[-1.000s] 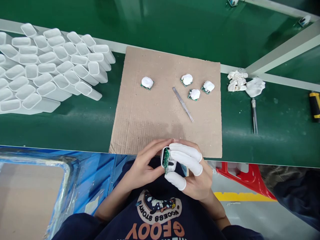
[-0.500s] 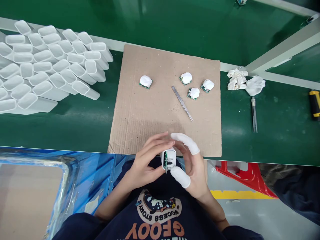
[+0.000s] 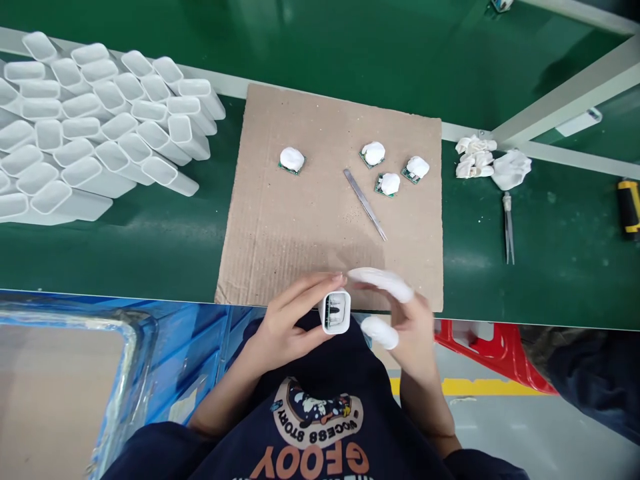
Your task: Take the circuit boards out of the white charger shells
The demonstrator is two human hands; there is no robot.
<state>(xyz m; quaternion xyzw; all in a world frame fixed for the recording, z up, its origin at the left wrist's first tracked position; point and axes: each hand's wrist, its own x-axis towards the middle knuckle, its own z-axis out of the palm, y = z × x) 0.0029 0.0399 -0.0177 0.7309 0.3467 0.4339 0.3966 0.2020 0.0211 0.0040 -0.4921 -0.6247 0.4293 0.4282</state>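
Observation:
My left hand [image 3: 293,320] grips a small white plastic housing [image 3: 335,312] with a green circuit board inside, held over the near edge of the cardboard sheet [image 3: 310,220]. My right hand [image 3: 400,313], with white finger cots on its fingertips, hovers just right of the housing, fingers spread and blurred, holding nothing. On the cardboard lie several small green boards topped with white blobs [image 3: 292,160] [image 3: 389,183] and steel tweezers [image 3: 365,205].
A stack of empty white housings [image 3: 95,127] fills the left of the green belt [image 3: 150,240]. Used finger cots [image 3: 475,160], a white wad [image 3: 510,170], a second pair of tweezers [image 3: 509,228] and a yellow-black tool [image 3: 630,208] lie right. Blue bin [image 3: 75,373] at lower left.
The board has gone fully into the white housing. My right hand has let go of it and drawn off to the right, while my left hand keeps holding it.

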